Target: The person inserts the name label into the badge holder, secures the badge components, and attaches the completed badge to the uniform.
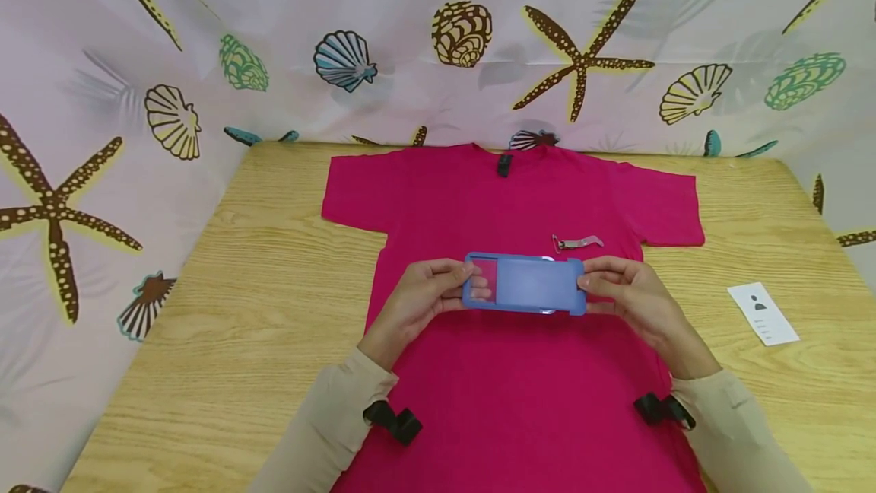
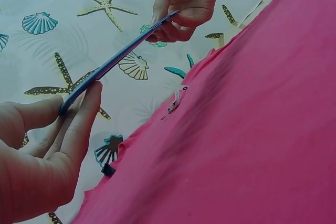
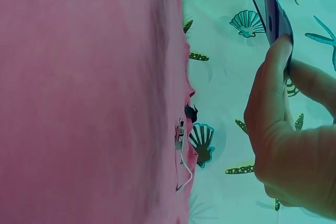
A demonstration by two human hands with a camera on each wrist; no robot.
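Observation:
Both hands hold a blue badge holder (image 1: 537, 284) level over a pink T-shirt (image 1: 506, 386). Its left part is a see-through window, with left fingers showing behind it; the rest is opaque blue. My left hand (image 1: 431, 291) pinches the left end between thumb and fingers. At the right end, my right hand (image 1: 633, 295) pinches the edge the same way. In the left wrist view the thin holder (image 2: 121, 56) appears edge-on, raised above the shirt. A badge clip with a clear strap (image 1: 578, 243) lies on the shirt just beyond the holder.
A white ID card (image 1: 763, 314) with a printed figure lies on the wooden table (image 1: 274, 287), right of the shirt. The shirt is spread flat, its collar with a black tag (image 1: 504, 166) at the far edge. A shell-and-starfish patterned cloth (image 1: 411, 97) hangs behind and at the sides.

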